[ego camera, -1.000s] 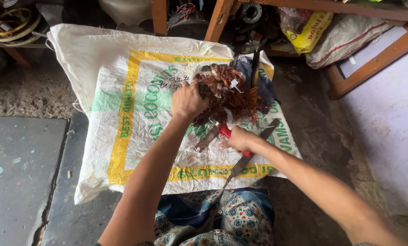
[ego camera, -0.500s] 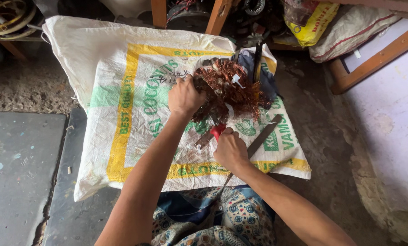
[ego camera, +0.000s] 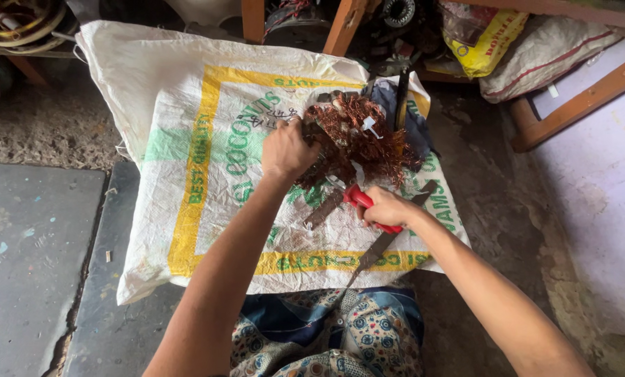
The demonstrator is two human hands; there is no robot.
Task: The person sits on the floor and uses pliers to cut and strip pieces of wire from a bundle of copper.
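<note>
I look down on a white woven sack [ego camera: 187,139] spread flat on the floor, with a tangled bundle of copper wire [ego camera: 361,139] lying on its far right part. My left hand [ego camera: 288,150] sits at the bundle's left edge, fingers curled shut on the wire there, knuckles up. My right hand [ego camera: 389,208] is just below the bundle, on the near side, fist closed around the red handles of a cutting tool [ego camera: 358,199]; the tool's head points up and left toward the lower strands of the wire, though I cannot tell whether its tip touches them. The bundle thus lies between the two hands, touching the left one and just beyond the right. A dark flat metal strip [ego camera: 378,248] lies on the sack under my right wrist, running toward my lap. A dark cloth [ego camera: 413,126] rests against the bundle's right side. A yellow bag [ego camera: 483,45] lies well apart beyond the sack.
</note>
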